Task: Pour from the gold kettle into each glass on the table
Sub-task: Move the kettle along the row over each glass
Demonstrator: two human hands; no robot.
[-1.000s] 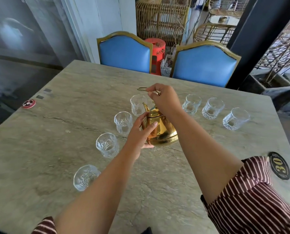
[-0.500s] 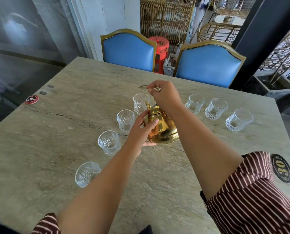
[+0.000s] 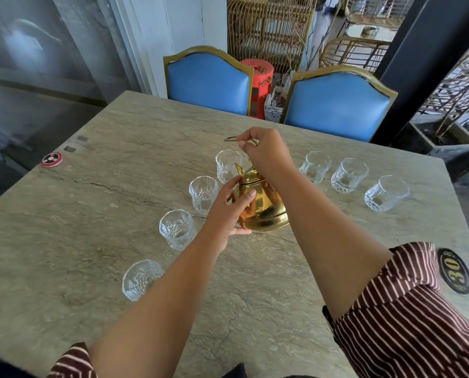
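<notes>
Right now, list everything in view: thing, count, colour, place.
gold kettle: one, gold, table centre, between the hands
glasses: seven, clear, in an arc around the kettle
table: one, grey-green stone
call button: one, red, table's left edge
number plaque: one, black and gold, reads 30, table's right edge
chairs: two, blue with gold frames, far side
red drum: one, between the chairs
left hand: touches the kettle's body
right hand: grips the kettle's handle

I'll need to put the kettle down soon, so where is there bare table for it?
Bare table lies near you, between your forearms, and beyond the glasses toward the blue chairs. It is crowded around the kettle, ringed by glasses on both sides.
</notes>
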